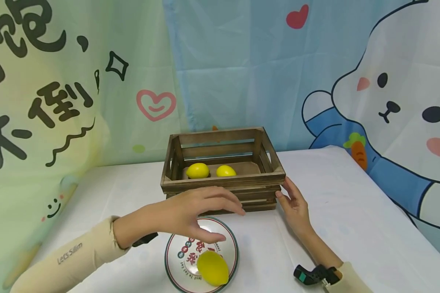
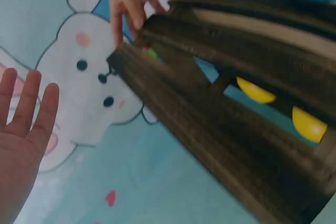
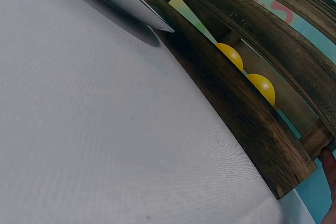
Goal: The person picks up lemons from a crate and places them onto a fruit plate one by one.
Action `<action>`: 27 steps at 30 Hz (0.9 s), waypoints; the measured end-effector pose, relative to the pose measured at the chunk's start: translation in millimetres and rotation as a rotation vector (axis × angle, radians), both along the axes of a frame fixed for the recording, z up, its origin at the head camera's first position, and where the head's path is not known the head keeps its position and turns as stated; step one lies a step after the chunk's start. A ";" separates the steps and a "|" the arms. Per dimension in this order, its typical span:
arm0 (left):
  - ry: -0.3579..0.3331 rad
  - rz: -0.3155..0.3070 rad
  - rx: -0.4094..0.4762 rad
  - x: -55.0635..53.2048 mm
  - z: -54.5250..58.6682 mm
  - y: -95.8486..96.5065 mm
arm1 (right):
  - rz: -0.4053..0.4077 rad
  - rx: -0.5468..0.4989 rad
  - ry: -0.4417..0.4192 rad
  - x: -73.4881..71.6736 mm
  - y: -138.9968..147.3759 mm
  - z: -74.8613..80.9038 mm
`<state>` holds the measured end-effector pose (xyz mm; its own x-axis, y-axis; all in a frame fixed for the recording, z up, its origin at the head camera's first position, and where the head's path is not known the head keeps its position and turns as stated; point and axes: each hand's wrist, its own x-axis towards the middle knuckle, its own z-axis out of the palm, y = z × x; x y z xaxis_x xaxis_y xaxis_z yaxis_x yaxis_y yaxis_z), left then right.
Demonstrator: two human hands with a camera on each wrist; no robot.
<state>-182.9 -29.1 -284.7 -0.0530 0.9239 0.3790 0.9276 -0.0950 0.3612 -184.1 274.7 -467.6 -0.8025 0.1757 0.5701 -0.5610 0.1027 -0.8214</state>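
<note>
A slatted wooden crate stands at the back of the table, with two lemons inside: one at its left and another nearer the middle. In front of it lies a round white plate with printed characters, bearing a third lemon. My left hand hovers over the plate's far side, before the crate, fingers extended and thumb apart, holding nothing. At the crate's right front corner is my right hand, fingers against its side and thumb toward the front slats. The right wrist view shows only a bit of that hand.
White cloth covers the table. Behind the crate hangs a printed curtain with a cartoon bear, hearts and lettering. Both wrists wear black devices, the right one plainly visible.
</note>
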 end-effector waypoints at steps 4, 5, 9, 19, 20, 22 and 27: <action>-0.084 -0.001 0.064 -11.4 14.6 -2.2 | 0.000 0.012 -0.002 -0.4 -0.4 0.2; -0.107 -0.002 0.082 -15.0 18.0 -2.4 | 0.000 0.012 0.000 -0.3 -0.6 0.2; -0.177 -0.015 0.178 -29.7 30.6 -2.9 | 0.002 0.010 0.005 -0.1 -1.3 -0.9; -0.208 0.006 0.273 -57.7 42.7 -1.4 | 0.007 0.003 0.001 1.0 -1.8 -1.0; -0.218 0.015 0.269 -61.5 42.8 -0.9 | 0.008 0.000 -0.002 1.0 -1.6 -0.7; -0.239 0.038 0.250 -69.9 43.4 -0.5 | 0.005 0.001 -0.002 0.8 -1.2 -0.3; -0.333 0.112 0.179 -92.7 45.9 0.6 | -0.002 -0.008 -0.017 0.9 -0.5 1.1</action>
